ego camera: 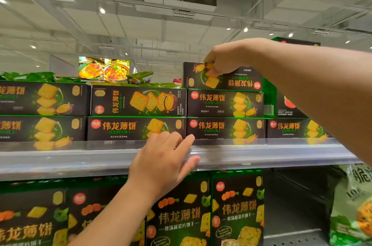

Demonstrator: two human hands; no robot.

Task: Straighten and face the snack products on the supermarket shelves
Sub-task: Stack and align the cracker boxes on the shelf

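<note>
Gripping upside-down top box (223,76), right hand (225,58); left hand (163,161) on shelf rail (261,155).

White open ceiling (80,24) with recessed spotlights (102,10); lit food poster (104,68) beyond.

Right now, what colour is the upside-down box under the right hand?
Black with green edging and yellow crackers, seen in the head view: upside-down box, right hand.

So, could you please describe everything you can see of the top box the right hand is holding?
The top box is a dark cardboard cracker carton with green edges, printed with yellow crackers and orange characters. It lies upside down, its print inverted, on the right-hand stack on the upper shelf. The right hand grips its upper front edge; the box beneath supports it.
</note>
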